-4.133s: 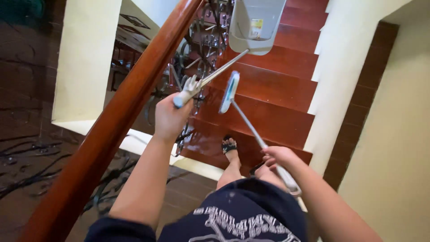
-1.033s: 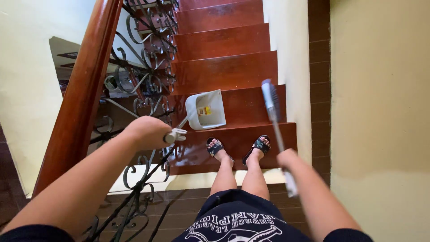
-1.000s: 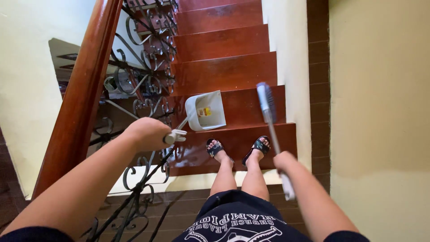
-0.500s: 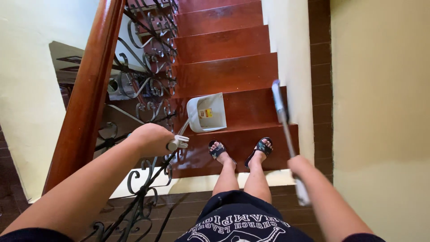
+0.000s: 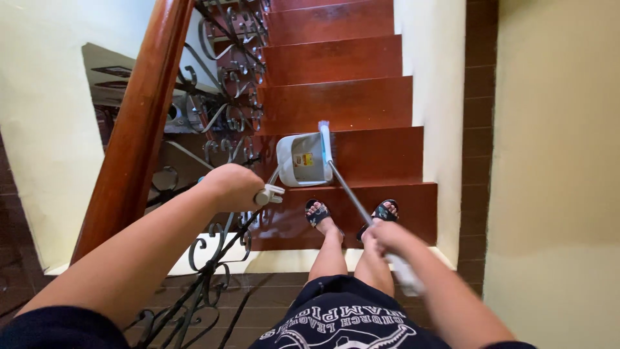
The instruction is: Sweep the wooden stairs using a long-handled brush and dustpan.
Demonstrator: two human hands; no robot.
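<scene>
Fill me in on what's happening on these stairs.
A person stands on a red-brown wooden step, sweeping. The left hand grips the handle of a white dustpan resting on the step below. The right hand holds a long-handled broom, its head at the dustpan's right edge. A wooden banister with iron scrollwork runs along the left.

1. There is only one camera. It sits on the person's head.
2. It looks steeply down a flight of red-brown wooden stairs (image 5: 336, 103).
3. The person's own arms, lap and feet in black sandals (image 5: 318, 214) are close, low in the picture.
4. The thick brown wooden handrail (image 5: 139, 129) runs along the left, and a pale yellow wall (image 5: 555, 161) fills the right.
</scene>
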